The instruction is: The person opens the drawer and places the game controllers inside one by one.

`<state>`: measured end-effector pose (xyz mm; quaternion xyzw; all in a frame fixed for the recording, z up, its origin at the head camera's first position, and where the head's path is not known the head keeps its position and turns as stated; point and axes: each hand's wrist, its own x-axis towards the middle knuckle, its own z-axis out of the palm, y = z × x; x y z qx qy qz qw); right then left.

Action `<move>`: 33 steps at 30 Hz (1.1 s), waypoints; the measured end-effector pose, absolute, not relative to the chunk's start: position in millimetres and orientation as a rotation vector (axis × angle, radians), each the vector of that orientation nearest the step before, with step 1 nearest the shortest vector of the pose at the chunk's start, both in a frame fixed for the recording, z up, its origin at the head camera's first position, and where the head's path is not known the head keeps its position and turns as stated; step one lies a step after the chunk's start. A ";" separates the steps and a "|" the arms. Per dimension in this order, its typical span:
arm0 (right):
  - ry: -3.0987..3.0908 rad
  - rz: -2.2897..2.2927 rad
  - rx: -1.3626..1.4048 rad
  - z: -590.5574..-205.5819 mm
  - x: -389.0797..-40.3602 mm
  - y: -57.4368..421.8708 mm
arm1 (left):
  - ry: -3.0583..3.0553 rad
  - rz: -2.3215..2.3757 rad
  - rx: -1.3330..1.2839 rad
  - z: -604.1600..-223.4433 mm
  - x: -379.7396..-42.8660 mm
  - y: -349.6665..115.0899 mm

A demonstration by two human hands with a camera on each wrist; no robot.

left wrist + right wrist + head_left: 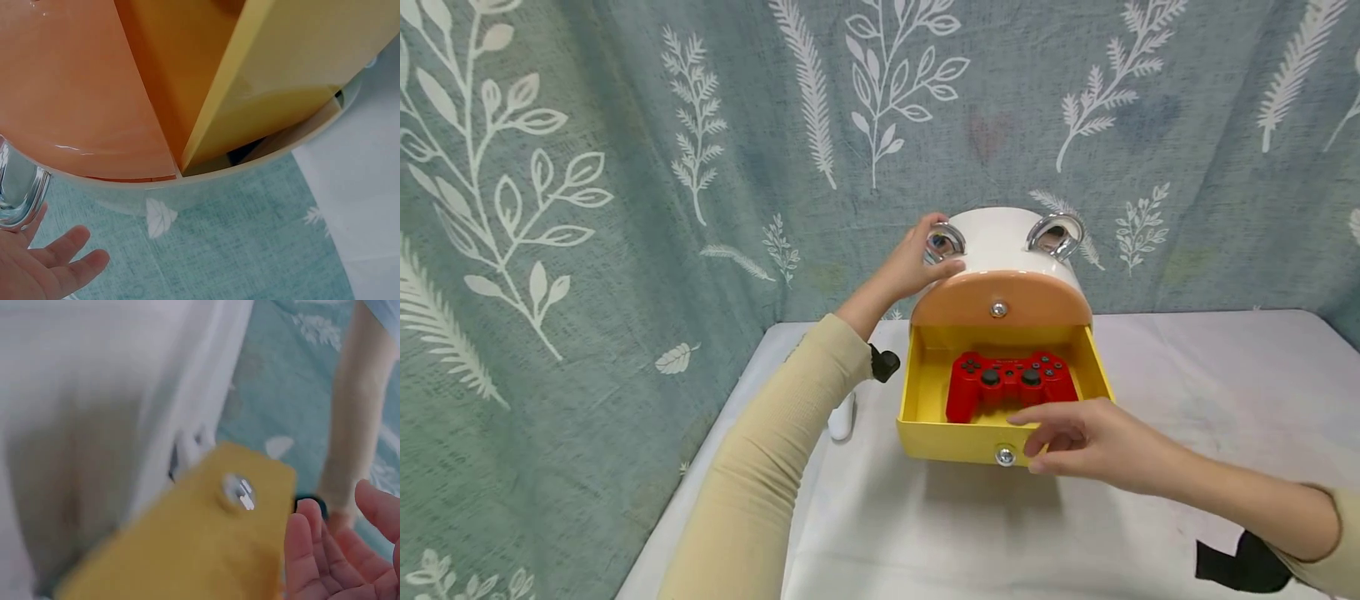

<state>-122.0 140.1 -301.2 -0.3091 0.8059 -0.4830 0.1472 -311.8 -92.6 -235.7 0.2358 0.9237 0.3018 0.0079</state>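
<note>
A small white round-topped drawer cabinet (992,229) stands on the table. Its orange upper drawer (1037,300) is closed; the yellow lower drawer (951,440) is pulled out, with a red game controller (1011,375) lying inside. My left hand (910,258) holds the cabinet at its left chrome ring (953,239), the thumb low on the front and a finger at the ring's top. In the left wrist view the other fingers (72,250) extend beside the cabinet. My right hand (1097,437), its fingers loosely bent, is at the yellow drawer's right front, beside the silver knob (1005,455).
A second chrome ring (1056,237) sits on the cabinet's right side. Left of the cabinet a white rounded object (842,418) lies partly behind the left sleeve. A white cloth covers the table (1195,375), and a leaf-patterned curtain (737,125) hangs behind it.
</note>
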 end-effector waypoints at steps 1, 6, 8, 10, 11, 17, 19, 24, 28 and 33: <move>2.303 -1.391 -0.889 -307.6 -120.1 138.3 | 2.887 0.941 0.737 -235.9 -312.0 -92.1; 2.310 -1.407 -0.881 -334.3 -114.0 131.9 | 2.886 0.944 0.752 -235.7 -312.9 -89.8; 2.334 -1.427 -0.908 -341.9 -112.9 129.8 | 2.885 0.952 0.759 -235.1 -312.6 -89.6; 2.353 -1.447 -0.929 -347.8 -112.6 127.1 | 2.886 0.950 0.756 -234.9 -312.7 -89.9; 2.367 -1.452 -0.939 -350.4 -112.8 125.6 | 2.888 0.950 0.753 -234.9 -312.7 -90.3; 2.417 -1.490 -0.893 -363.4 -115.3 116.4 | 2.888 0.965 0.747 -235.0 -312.0 -92.5; 2.420 -1.527 -0.866 -367.3 -115.6 113.6 | 2.888 0.964 0.745 -235.1 -312.1 -92.4; 2.463 -1.622 -0.889 -376.2 -115.5 109.1 | 2.890 0.963 0.742 -235.5 -312.1 -92.0; 2.507 -1.644 -0.918 -379.1 -116.4 107.3 | 2.889 0.965 0.743 -236.0 -311.8 -92.1; 2.497 -1.647 -0.904 -379.9 -117.8 106.9 | 2.886 0.963 0.746 -236.7 -311.7 -92.4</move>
